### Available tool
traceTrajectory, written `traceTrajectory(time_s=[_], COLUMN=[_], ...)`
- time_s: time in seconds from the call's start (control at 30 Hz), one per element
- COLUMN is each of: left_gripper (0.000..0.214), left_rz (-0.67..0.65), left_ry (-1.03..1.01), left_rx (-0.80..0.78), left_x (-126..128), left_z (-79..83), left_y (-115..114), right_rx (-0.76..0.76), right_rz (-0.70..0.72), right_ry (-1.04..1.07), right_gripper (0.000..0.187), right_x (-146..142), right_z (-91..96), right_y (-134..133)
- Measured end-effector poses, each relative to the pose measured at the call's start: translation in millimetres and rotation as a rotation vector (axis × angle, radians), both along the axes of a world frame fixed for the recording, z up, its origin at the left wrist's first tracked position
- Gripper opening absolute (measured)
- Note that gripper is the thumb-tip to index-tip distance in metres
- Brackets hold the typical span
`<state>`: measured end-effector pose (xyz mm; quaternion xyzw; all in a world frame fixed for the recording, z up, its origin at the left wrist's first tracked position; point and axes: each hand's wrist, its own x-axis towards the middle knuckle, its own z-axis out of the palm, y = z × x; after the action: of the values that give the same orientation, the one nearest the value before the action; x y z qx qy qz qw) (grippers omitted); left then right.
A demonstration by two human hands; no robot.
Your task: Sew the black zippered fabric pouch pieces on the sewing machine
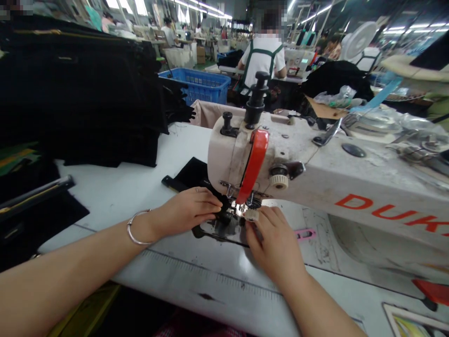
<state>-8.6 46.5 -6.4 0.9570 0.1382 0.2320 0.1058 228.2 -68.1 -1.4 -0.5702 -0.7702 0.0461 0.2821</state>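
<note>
My left hand [189, 210], with a silver bangle on the wrist, lies on a small black fabric piece [191, 175] under the head of a white sewing machine [315, 173]. Its fingers are pressed together by the presser foot [233, 213]. My right hand [275, 241] rests just right of the needle area, fingers curled and pressing the same dark piece onto the needle plate. The machine has a red guard [254, 161] at its front.
A tall stack of black fabric [80, 89] stands at the left of the white table [140, 187]. A blue crate [201, 84] sits behind it. A person in a white shirt [263, 56] works at a far station. Bags and clutter lie behind the machine.
</note>
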Motion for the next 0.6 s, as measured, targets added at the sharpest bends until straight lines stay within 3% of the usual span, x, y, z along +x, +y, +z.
traceTrajectory(time_s=[0.07,0.2,0.33,0.4,0.6], left_gripper=[0.018,0.015,0.016,0.014,0.012], left_rz=[0.012,0.078,0.133,0.144,0.122], left_ry=[-0.048,-0.014,-0.011,-0.024,-0.031], left_rx=[-0.079,-0.178,-0.155,-0.138,-0.135], left_x=[-2.2,3.4,12.6,15.0,18.7], left_z=[-1.5,-1.5,-2.2,-2.6,1.3], left_y=[-0.2,-10.4,-25.5,-28.8,-21.7], right_rx=[-0.013,-0.017,0.035,0.032,-0.003], right_rz=[-0.043,-0.085,0.096,0.172,0.168], right_ry=[-0.075,-0.173,-0.026,0.033,0.070], right_gripper=[0.015,0.028,0.014,0.016,0.021], right_x=[3.2,2.5,-5.1,-8.2,-8.8], right_z=[1.4,0.2,-2.1,-4.9,-13.3], right_y=[2.0,3.6,1.6,0.7,0.3])
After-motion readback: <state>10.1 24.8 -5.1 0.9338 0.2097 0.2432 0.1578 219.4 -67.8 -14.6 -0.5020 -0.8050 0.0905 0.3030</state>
